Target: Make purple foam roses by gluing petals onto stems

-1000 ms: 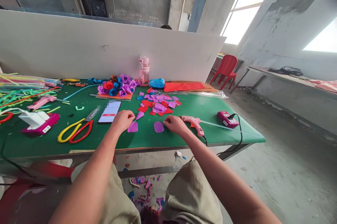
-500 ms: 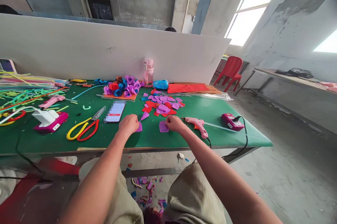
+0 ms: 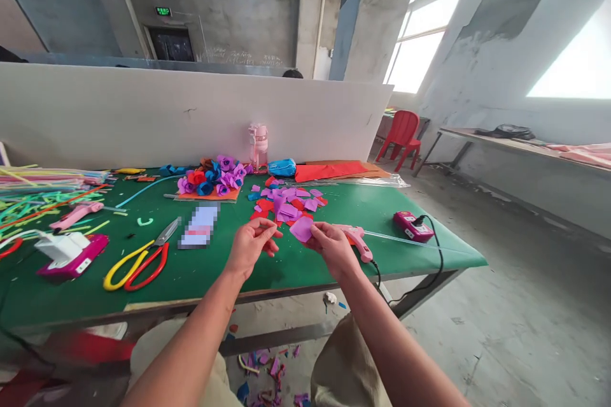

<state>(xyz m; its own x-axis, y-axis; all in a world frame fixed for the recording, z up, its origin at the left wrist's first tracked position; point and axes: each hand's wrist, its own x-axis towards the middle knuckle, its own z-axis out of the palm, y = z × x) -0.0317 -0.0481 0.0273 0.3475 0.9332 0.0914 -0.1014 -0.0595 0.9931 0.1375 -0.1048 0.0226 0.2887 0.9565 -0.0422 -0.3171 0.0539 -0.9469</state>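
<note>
My right hand (image 3: 330,246) pinches a purple paper petal (image 3: 301,229) between thumb and fingers, raised just above the green table (image 3: 200,276). To its left hovers my left hand (image 3: 252,244), fingers loosely curled and parted, with nothing visible in them. Just beyond both hands lies a loose pile of purple, red and blue paper petals (image 3: 288,211). Partly behind my right hand rests a pink glue gun (image 3: 359,241) with a clear glue stick in its back. Farther off, finished purple, red and blue paper flowers (image 3: 224,172) sit bunched on orange paper.
Scissors (image 3: 143,260) with yellow and red handles and a phone (image 3: 200,224) lie left of my hands. Power blocks (image 3: 413,226) stand at both sides. A pink bottle (image 3: 258,147) and red paper (image 3: 329,171) are along the white partition (image 3: 191,107). Coloured stems (image 3: 52,184) fill the left.
My right hand has lifted its purple petal and turned it upright. The purple piece in my left hand is out of its fingers, which have loosened. The view has tilted up and shifted right.
</note>
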